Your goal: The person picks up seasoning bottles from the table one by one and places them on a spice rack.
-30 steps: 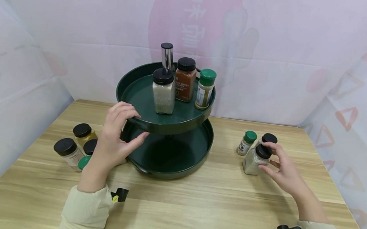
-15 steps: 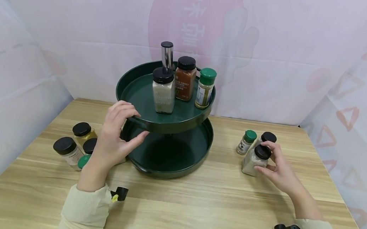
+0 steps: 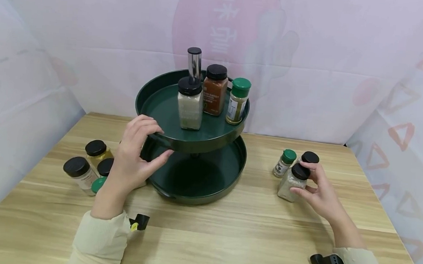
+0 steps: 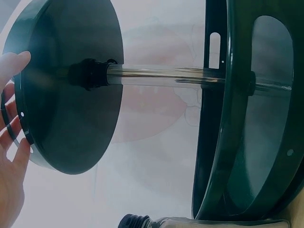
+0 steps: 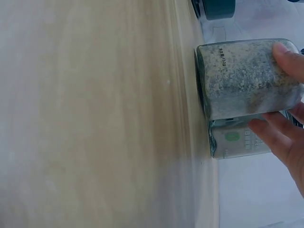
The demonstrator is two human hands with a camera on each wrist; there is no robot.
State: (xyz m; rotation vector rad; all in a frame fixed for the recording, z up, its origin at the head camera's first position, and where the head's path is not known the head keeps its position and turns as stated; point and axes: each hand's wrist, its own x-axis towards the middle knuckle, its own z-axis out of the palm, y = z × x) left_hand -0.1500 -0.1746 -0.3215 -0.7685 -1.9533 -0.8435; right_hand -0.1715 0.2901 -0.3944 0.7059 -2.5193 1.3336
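Jar (image 3: 288, 185) edged left; right grip (image 3: 320, 196), jar-wide, seemingly pinches it.

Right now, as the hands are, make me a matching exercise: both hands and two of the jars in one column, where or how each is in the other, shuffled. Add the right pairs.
Column one
1. Left hand
2. Right hand
3. Red-brown jar
4. Yellow jar

Column two
A. On the table, to the left of the two-tier stand
B. Pinching a pale jar with a black lid
C. Standing on the upper tray
D. At the rim of the upper tray

Right pairs: 1-D, 2-B, 3-C, 4-A
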